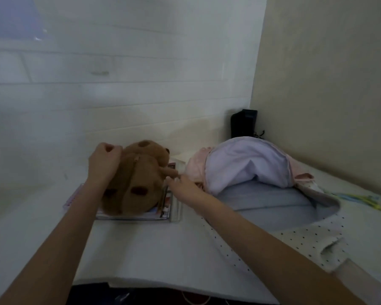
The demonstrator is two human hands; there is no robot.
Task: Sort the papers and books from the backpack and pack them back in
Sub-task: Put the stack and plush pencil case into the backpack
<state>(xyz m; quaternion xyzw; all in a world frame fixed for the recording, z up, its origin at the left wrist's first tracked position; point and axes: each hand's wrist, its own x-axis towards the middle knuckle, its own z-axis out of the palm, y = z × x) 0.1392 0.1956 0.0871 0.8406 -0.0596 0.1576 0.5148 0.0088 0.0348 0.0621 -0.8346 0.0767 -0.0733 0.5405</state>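
A brown plush backpack (139,183) with dark patches and a zip down its middle lies on a stack of books and papers (165,205) on the white table (145,249). My left hand (103,161) grips the plush backpack at its upper left side, fingers curled on it. My right hand (180,183) reaches to the backpack's right edge, where a small brown limb sticks out; its fingers touch the stack's edge. Whether it grips anything is unclear. Most of the stack is hidden under the backpack.
A heap of pink, lilac and pale blue bedding (251,170) lies right of the stack, with a dotted white cloth (306,243) in front. A black object (243,124) stands in the back corner. Walls close the back and right. The table's front edge is near me.
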